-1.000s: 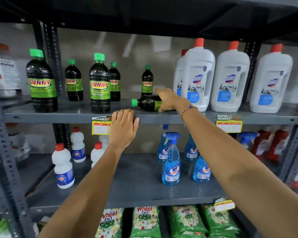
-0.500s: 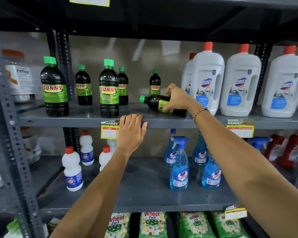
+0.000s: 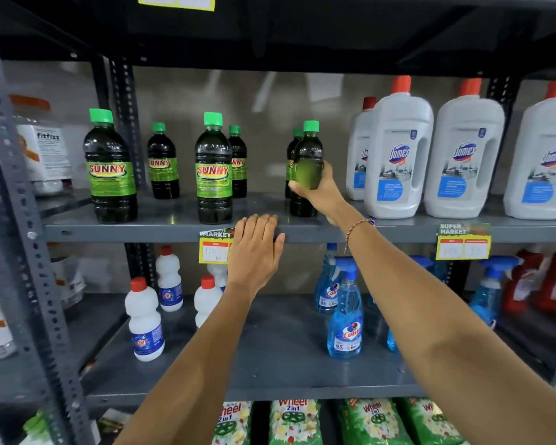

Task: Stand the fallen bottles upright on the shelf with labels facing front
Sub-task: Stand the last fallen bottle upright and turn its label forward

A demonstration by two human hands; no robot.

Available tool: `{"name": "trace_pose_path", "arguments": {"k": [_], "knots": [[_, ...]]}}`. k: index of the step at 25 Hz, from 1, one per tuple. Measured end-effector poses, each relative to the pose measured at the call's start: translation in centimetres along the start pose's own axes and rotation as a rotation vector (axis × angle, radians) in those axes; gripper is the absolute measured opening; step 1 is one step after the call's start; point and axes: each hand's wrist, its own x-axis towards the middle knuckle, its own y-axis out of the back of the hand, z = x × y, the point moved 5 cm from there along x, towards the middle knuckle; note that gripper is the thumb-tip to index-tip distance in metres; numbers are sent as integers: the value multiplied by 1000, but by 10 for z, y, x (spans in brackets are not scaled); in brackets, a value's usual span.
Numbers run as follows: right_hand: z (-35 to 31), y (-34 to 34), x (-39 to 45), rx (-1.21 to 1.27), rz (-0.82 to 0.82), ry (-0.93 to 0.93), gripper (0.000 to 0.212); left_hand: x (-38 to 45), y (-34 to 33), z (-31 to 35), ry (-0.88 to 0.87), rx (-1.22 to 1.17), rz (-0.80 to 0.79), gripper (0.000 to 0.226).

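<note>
A small dark bottle with a green cap stands upright near the front of the grey middle shelf. My right hand grips it around its green label, whose side toward me looks blurred and without readable text. Right behind it another small dark bottle is mostly hidden. Further left, several dark Sunny bottles stand upright with labels forward, among them a large one and another large one. My left hand rests flat on the shelf's front edge, fingers together, holding nothing.
White Domex jugs with red caps stand close on the right of the held bottle. A yellow price tag hangs beside my left hand. The shelf below holds small white bottles and blue Colin spray bottles. Green Wheel packets lie at the bottom.
The small dark bottle lay on its side with its cap to the left; my right hand lifted it and turned it upright. My left hand stayed on the shelf edge.
</note>
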Motion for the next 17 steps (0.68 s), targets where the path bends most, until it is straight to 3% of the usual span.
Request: {"name": "trace_pose_path", "arguments": {"k": [6,11,14,17], "knots": [[11,5,2,74,-7,-113,49,0,-2,-1,-4,-3,-8,40],[11,5,0,39,43,-73,58,-1,-1,0,-18,17,-22,42],[12,6,3,113,-26,-90,53,-1,0,1,-17,24,-25,40],[14,3,1,29,-18,-72,51,-1,0,2,-15,23,-19,39]]}}
